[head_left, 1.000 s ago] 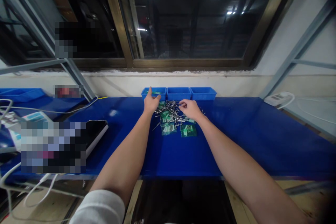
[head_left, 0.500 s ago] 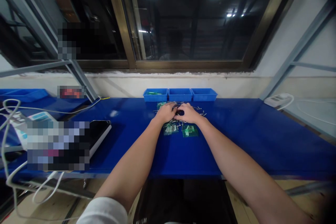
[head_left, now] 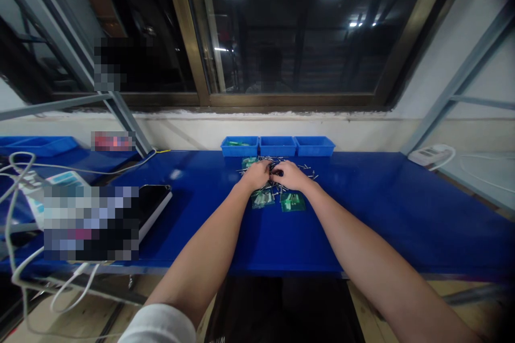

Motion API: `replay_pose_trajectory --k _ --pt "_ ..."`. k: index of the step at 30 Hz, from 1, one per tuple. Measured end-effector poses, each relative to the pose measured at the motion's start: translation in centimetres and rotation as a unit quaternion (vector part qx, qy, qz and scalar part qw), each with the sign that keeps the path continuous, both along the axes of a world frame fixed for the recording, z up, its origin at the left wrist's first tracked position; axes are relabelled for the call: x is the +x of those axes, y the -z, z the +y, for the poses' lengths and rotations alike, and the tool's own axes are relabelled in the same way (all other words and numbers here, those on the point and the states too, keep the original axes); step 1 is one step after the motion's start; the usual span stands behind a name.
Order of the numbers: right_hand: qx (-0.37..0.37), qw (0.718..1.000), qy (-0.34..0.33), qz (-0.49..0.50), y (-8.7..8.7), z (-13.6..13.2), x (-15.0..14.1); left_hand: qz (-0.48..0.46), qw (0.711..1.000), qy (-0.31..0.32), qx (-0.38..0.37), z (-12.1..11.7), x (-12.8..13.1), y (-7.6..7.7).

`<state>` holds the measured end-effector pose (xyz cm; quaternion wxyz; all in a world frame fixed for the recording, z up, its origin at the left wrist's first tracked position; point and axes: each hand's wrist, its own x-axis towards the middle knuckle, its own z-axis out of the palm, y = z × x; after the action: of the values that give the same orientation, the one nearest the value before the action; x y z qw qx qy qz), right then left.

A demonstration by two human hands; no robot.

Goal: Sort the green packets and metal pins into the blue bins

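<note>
My left hand [head_left: 258, 173] and my right hand [head_left: 288, 174] are close together over a loose pile of thin silvery screw-like metal pieces [head_left: 277, 189]. The fingers of both hands are curled in and closed at the tips among the pieces. What they pinch is too small and partly hidden to name. Just in front of the hands lie two small green-tinted packets: a left packet [head_left: 263, 199] and a right packet [head_left: 293, 202], both with white and metal pieces showing. Another green packet [head_left: 248, 163] sits partly behind my left hand.
Three joined blue bins [head_left: 277, 147] stand at the table's back edge, the left one with green packets in it. A phone-like dark device [head_left: 153, 203] and white cables [head_left: 24, 163] lie to the left. At the far right is a white power strip [head_left: 428, 155].
My hands have drawn slightly closer together, with the right fingertips now nearer the left hand. The camera view has shifted slightly. The packets lie as before.
</note>
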<state>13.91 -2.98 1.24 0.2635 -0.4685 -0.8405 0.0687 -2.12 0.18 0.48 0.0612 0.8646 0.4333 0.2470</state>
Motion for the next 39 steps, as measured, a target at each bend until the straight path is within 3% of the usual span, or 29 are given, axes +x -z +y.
replay_pose_trajectory --k 6,9,15,22,26,29,33,36,39 --pt "0.000 0.999 0.016 0.045 -0.8 -0.4 0.5 0.000 1.000 -0.002 0.002 -0.2 -0.3 -0.6" --pt "-0.071 0.996 -0.005 0.054 -1.9 -0.6 1.6 -0.013 1.000 -0.020 0.000 -0.2 -0.5 -1.1" --pt "-0.196 0.977 0.001 -0.088 -2.7 -0.7 3.3 -0.046 0.997 -0.049 0.026 -0.3 -0.8 -1.9" --pt "-0.152 0.988 -0.004 -0.030 -1.7 -0.6 2.0 -0.038 0.999 -0.022 0.031 -0.8 -0.5 -2.0" --pt "-0.118 0.993 0.020 -0.015 -2.2 -0.8 2.5 -0.008 1.000 0.017 0.002 -0.9 -0.7 -2.2" --pt "-0.152 0.987 0.028 -0.042 -3.1 -1.3 3.3 0.029 0.997 0.032 -0.066 -0.9 -1.2 -2.6" --pt "-0.212 0.965 0.077 -0.137 -3.7 -1.9 3.3 0.118 0.979 0.004 -0.168 -1.4 -1.6 -3.0" --pt "-0.206 0.964 0.088 -0.145 -3.4 -2.0 2.7 0.159 0.970 0.002 -0.183 -1.8 -1.4 -2.8" --pt "-0.189 0.971 0.077 -0.124 -3.0 -1.6 2.6 0.136 0.978 -0.003 -0.157 -1.6 -1.2 -2.2"
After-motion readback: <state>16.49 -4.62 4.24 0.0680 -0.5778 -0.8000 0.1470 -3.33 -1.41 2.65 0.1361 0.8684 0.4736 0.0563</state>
